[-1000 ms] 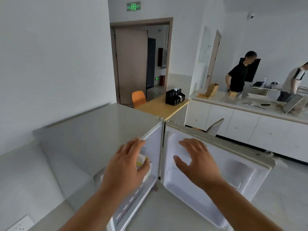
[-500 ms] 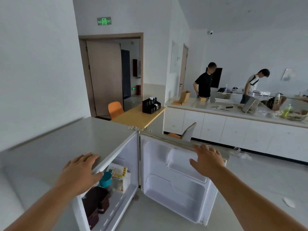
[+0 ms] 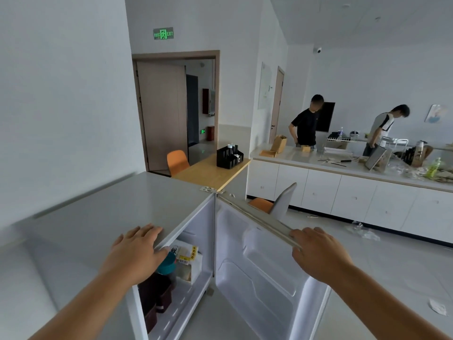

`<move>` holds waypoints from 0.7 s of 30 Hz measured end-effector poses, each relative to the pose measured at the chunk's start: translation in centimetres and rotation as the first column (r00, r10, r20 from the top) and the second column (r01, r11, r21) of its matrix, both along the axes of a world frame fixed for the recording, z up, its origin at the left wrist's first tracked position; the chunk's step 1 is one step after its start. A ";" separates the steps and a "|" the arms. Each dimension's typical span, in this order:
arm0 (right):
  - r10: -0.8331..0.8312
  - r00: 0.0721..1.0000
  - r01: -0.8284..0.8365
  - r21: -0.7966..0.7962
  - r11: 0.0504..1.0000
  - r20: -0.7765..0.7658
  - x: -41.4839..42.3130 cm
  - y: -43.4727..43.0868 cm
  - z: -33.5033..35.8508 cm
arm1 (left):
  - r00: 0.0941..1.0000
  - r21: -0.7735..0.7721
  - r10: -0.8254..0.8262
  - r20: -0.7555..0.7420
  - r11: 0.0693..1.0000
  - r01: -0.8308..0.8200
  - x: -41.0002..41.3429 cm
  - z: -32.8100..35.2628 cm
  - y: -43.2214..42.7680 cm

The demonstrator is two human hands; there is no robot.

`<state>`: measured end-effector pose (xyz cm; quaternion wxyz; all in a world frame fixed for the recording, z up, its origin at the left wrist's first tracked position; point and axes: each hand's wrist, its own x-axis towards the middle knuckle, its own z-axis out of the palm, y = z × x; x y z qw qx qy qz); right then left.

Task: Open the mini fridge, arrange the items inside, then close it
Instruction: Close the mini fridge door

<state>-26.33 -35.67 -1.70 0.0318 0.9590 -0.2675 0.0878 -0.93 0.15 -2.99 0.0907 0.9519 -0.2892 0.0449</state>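
The white mini fridge (image 3: pixel 103 217) stands in front of me with its door (image 3: pixel 257 273) swung wide open to the right. My left hand (image 3: pixel 139 251) lies flat on the front edge of the fridge top, fingers spread, holding nothing. My right hand (image 3: pixel 318 251) rests over the top edge of the open door. Inside the fridge I see a white food packet with a yellow label (image 3: pixel 188 258), a teal-lidded container (image 3: pixel 168 263) and dark brown boxes (image 3: pixel 157 295) on the shelf. Part of the interior is hidden by my left arm.
A wooden table (image 3: pixel 208 173) with a black organiser (image 3: pixel 229 157) and an orange chair (image 3: pixel 176 161) stand behind the fridge. A grey chair (image 3: pixel 284 200) is just past the door. Two people work at a long white counter (image 3: pixel 343 192) at the right. Scraps litter the floor (image 3: pixel 436 307).
My left hand has come out of the fridge and settled on its top edge. My right hand rose from the door's inner face to its top edge. The view has pulled back.
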 end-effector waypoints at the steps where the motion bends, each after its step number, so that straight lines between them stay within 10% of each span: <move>1: 0.013 1.000 -0.014 0.031 0.999 0.019 0.0 0.6 0.1 | 1.000 -0.011 0.001 -0.001 1.000 -0.001 0.0 0.0 0.0; 21: 0.503 0.842 -0.538 0.238 0.808 0.195 5.4 14.0 -0.9 | 1.000 -0.080 0.000 0.010 0.997 0.001 0.6 -0.4 0.2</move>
